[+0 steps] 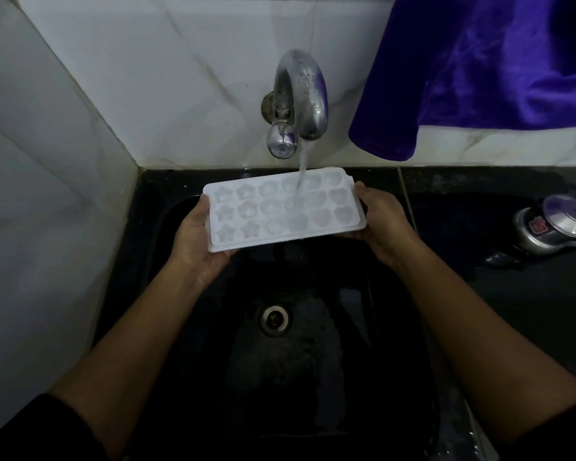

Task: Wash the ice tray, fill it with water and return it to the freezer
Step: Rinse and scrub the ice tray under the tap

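A white ice tray (285, 209) is held level over a black sink (313, 361), one short end gripped in each hand. The left hand (197, 241) is curled under and around the left end, with the thumb laid along the tray's edge; the right hand (379, 221) is clamped on the right end in the same manner. Star, round and heart-shaped moulds are seen in the tray, set in three rows. A stream of water (302, 164) is delivered from a chrome tap (300, 94) mounted on the back wall, and the middle-right moulds are struck by it. Water is seen spilling from the tray's near edge into the basin. A round metal drain (274, 319) is set in the sink floor, below and slightly left of the tray.

The sink is sunk into a dark, glossy countertop (512, 294), which is wet in places. White marble-patterned tiles (147, 78) are fitted on the back and left walls, meeting in a corner at the left of the sink. A purple cloth (479, 68) is hung at upper right, over the wall. A metal lidded vessel (559, 224) is placed on the counter at the far right, well apart from the tray. The room is dimly lit.
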The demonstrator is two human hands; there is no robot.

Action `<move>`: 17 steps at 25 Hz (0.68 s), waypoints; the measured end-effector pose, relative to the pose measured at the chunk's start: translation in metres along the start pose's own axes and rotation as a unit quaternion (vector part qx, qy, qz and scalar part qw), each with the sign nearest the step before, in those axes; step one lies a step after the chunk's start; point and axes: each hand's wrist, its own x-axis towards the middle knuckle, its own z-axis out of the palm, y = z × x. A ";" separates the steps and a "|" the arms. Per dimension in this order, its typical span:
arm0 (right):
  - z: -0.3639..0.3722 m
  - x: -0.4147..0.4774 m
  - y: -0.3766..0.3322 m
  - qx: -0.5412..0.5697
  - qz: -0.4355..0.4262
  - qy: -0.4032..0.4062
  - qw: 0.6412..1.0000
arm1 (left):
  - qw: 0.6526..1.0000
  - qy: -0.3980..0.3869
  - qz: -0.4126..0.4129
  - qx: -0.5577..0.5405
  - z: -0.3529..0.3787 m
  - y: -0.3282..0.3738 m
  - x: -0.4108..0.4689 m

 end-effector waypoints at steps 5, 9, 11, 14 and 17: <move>-0.036 -0.004 0.003 0.030 0.002 0.025 0.999 | 0.999 -0.042 -0.024 0.012 0.031 -0.019 0.007; -0.064 -0.006 0.002 0.039 0.000 0.063 0.997 | 0.996 -0.079 -0.037 0.016 0.057 -0.035 0.010; -0.078 -0.006 0.002 0.041 0.000 0.078 0.996 | 0.994 -0.099 -0.043 0.021 0.068 -0.042 0.012; -0.092 -0.009 0.003 0.054 0.004 0.091 0.994 | 0.992 -0.114 -0.048 0.037 0.074 -0.053 0.016; -0.094 -0.014 0.007 0.047 0.004 0.089 0.995 | 0.991 -0.121 -0.047 0.035 0.071 -0.059 0.013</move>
